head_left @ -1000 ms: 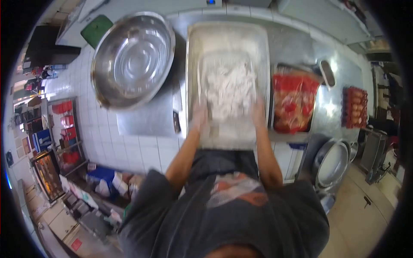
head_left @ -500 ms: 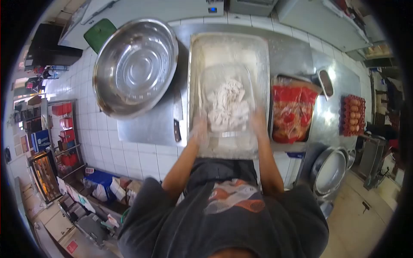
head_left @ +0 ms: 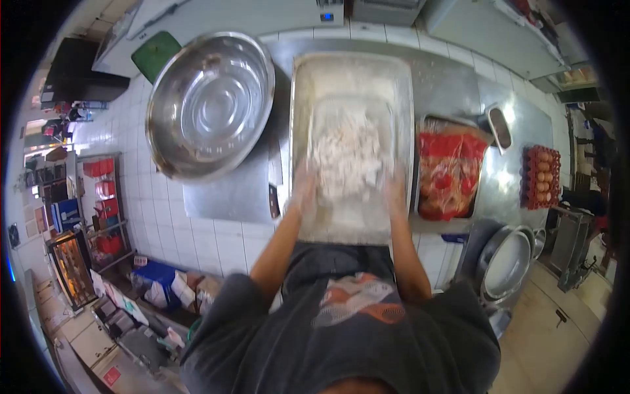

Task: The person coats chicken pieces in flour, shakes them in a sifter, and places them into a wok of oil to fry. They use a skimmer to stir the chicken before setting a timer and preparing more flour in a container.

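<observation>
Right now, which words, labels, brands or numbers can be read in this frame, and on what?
Nothing can be read.
Blue display at the back: digits too blurred.
Red bag: no legible print.
Boxes at lower left: labels too small.

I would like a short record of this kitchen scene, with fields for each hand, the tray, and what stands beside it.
Left hand: at the left side of the inner basket; grip is blurred
Right hand: at the basket's right side; grip is blurred
Basket contents: white floured pieces
Under the basket: steel tray, dusted with flour
Left of tray: large steel bowl
Right of tray: red bag, then egg carton farther right
</observation>
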Available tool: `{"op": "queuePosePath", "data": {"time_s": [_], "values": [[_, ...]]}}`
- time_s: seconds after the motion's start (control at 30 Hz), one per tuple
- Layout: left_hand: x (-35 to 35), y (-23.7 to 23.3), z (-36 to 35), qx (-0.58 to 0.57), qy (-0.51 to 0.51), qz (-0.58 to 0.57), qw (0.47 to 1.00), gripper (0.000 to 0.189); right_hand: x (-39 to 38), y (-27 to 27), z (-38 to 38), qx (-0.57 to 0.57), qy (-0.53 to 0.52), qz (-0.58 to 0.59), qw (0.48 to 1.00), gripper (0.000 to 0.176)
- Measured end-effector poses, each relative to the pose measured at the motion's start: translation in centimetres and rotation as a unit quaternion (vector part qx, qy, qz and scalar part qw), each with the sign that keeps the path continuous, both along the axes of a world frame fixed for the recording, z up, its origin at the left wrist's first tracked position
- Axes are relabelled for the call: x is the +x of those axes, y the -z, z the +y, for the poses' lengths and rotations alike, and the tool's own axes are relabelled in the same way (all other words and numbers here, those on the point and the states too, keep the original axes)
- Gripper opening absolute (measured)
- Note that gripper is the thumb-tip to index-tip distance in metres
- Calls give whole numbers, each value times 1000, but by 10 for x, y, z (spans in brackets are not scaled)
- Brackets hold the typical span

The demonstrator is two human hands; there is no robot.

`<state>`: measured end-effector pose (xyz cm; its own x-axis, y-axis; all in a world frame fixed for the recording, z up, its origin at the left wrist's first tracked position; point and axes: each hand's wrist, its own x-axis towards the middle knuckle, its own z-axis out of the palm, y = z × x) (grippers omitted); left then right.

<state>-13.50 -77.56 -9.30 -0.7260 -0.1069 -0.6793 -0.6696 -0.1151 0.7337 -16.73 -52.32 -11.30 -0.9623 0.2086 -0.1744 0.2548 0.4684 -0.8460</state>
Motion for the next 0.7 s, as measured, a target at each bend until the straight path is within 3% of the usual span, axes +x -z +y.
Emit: {"op": "queuePosePath", "data": {"time_s": [0.07, 0.1, 0.17, 0.2, 0.27, 0.33, 0.37, 0.43, 0.47, 0.5, 0.57, 0.67, 0.7], "values": [[-17, 16, -3, -138, 62, 50, 987, 56, 23, -28, -7, -148, 30, 41, 988, 37], [-14, 11, -2, -185, 109, 44, 976, 57, 24, 21, 5, -52, 50, 72, 995, 38], [-21, -28, 8, -101, 61, -17, 993, 60, 21, 10, 3, -40, 65, -44, 996, 41], [-24, -23, 8, -70, 48, 10, 996, 61, 5, -4, -1, -35, 71, -86, 993, 43], [-16, -12, 2, -9, 25, 54, 998, 64, 7, -11, -3, -252, 113, -79, 958, 51], [-8, -25, 7, 54, -16, 114, 992, 64, 9, 0, -1, -493, 204, -85, 841, 54], [-11, -29, 8, 86, -36, 149, 984, 65, 11, 4, 3, -485, 172, -100, 852, 56], [-8, -27, 5, 84, -41, 175, 980, 64, 29, -17, -1, -464, 111, -136, 868, 61], [-7, -25, 4, 83, -44, 190, 977, 64, 35, -15, -9, -295, 25, -92, 951, 65], [-6, -32, 4, 83, -49, 183, 978, 64, 45, -7, -20, -114, -61, -43, 991, 71], [-10, -53, 6, 85, -58, 171, 980, 66, 58, 38, -45, 195, -201, 66, 958, 84], [-12, -49, 6, 142, -62, 177, 972, 68, 72, 7, -69, 197, -265, -49, 943, 78], [-11, -47, 8, 129, -67, 175, 974, 64, 79, 30, -67, 203, -267, -5, 942, 74]]}}
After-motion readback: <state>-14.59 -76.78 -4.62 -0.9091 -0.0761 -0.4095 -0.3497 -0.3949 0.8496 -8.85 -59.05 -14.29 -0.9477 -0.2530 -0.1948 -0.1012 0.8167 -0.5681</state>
